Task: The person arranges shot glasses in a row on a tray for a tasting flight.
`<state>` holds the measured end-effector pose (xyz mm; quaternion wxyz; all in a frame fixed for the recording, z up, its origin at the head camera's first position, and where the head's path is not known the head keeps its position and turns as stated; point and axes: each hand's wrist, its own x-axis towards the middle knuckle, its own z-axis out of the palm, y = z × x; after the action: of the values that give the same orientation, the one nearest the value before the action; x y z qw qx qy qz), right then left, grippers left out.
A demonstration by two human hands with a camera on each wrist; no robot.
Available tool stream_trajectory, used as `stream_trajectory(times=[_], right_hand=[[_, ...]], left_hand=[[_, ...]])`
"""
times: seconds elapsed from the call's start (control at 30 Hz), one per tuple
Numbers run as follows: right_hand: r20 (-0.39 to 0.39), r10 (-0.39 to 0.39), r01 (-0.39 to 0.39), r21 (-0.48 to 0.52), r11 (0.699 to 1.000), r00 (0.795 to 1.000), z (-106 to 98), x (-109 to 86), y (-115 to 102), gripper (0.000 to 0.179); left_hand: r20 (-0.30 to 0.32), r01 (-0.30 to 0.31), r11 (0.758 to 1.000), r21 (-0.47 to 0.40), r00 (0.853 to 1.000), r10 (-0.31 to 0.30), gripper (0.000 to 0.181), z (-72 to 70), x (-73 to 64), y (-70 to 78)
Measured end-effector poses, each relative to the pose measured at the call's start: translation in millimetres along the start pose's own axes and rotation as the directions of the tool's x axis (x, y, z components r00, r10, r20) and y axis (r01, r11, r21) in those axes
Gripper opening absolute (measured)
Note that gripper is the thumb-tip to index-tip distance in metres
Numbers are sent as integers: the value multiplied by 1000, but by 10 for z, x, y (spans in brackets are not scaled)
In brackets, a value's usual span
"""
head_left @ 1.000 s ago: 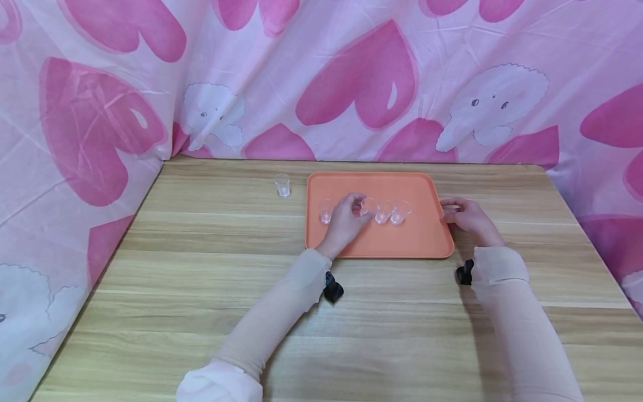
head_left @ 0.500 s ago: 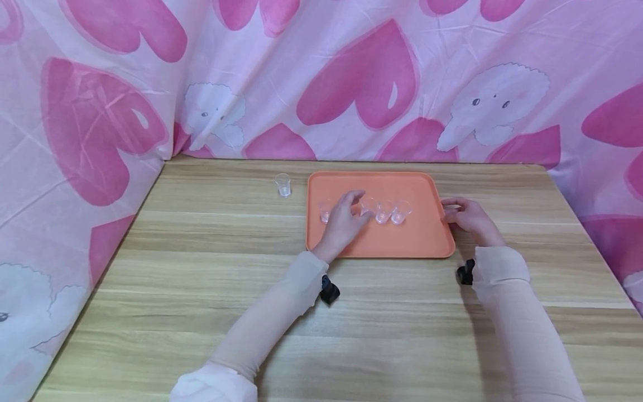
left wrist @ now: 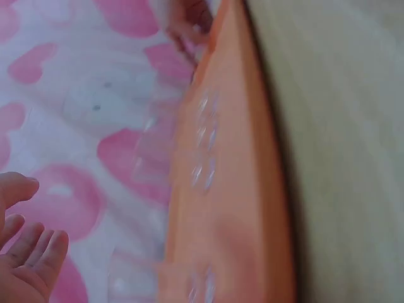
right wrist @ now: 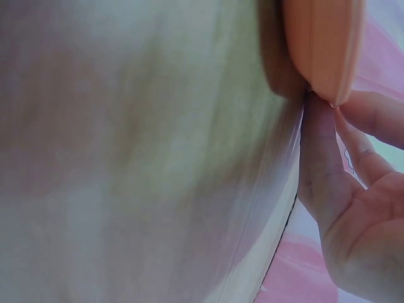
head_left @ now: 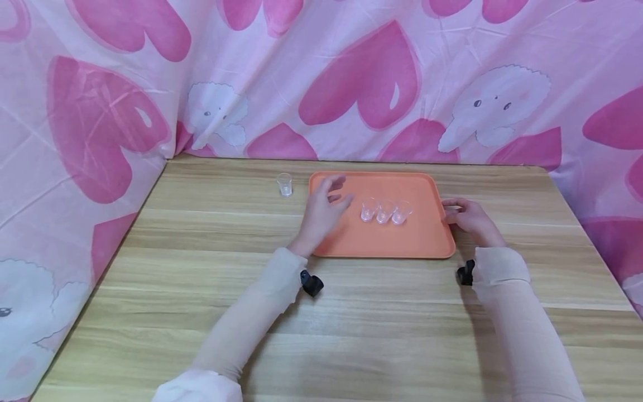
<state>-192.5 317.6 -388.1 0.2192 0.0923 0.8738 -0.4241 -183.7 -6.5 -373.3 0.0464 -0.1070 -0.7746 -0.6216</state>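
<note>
My left hand (head_left: 320,215) hovers over the left part of an orange tray (head_left: 387,243), fingers spread and holding nothing. Three small clear plastic cups stand in a row on the tray: a left one (head_left: 369,210), a middle one (head_left: 384,213) and a right one (head_left: 401,213). Another clear cup (left wrist: 134,281) on the tray shows at the bottom of the left wrist view; in the head view my left hand hides it. My right hand (head_left: 469,220) holds the tray's right edge, with thumb and finger meeting at its rim (right wrist: 328,76) in the right wrist view.
One more clear cup (head_left: 284,185) stands on the wooden table (head_left: 382,324), left of the tray near the back. A pink heart-patterned cloth (head_left: 361,84) hangs along the table's back and sides.
My left hand has let go of the left cup of the three-cup row and moved left across the tray, leaving that cup standing. My right hand stays at the tray's edge.
</note>
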Motion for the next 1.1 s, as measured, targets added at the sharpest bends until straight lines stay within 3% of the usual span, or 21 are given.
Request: stream_trajectory(times=[0.23, 0.6, 0.87, 1.1], right_hand=[[6, -18, 18, 2, 1000, 1000, -13, -2, -3, 54], [6, -6, 6, 3, 1000, 1000, -5, 4, 3, 54], [2, -23, 23, -9, 1000, 1000, -15, 7, 9, 53], [1, -25, 25, -8, 1000, 1000, -16, 15, 15, 54]], left_hand=[[-140, 0, 1000, -30, 990, -4, 45, -354, 112, -39], [-312, 49, 999, -20, 948, -53, 42, -809, 211, -228], [-349, 97, 995, -13, 932, -96, 46, -965, 240, -382], [-314, 177, 983, 50, 937, -153, 48, -1008, 238, -468]])
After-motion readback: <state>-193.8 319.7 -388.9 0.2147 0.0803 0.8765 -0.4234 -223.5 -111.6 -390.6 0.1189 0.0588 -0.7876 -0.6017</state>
